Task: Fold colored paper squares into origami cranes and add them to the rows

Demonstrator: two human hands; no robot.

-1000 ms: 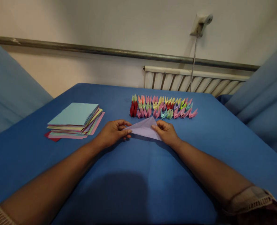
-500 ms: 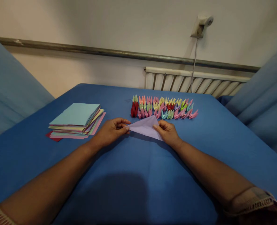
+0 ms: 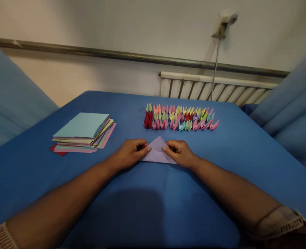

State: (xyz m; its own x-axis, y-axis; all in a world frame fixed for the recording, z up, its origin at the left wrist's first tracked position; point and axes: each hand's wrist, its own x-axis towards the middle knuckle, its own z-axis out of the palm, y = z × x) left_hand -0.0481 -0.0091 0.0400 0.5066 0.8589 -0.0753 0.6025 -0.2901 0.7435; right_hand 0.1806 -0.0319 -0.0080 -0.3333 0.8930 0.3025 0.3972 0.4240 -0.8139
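Near the view's centre, a folded lilac paper triangle (image 3: 157, 154) is pinched by the bare left hand (image 3: 135, 152) at its nine o'clock and bare right hand (image 3: 182, 153) at three; through uneven pulling, its folds could be skewed.

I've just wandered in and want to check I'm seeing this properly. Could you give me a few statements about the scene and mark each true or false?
1. The left hand and right hand both hold the purple paper. True.
2. The paper stack lies left of the small folded shapes. True.
3. The stack's top sheet is red. False: the top sheet is light blue.
4. The small folded shapes are all one color. False: they include pink, red, yellow and green.
5. The tabletop is blue. True.
6. The right hand touches the paper stack. False: it is on the purple paper, apart from the stack.
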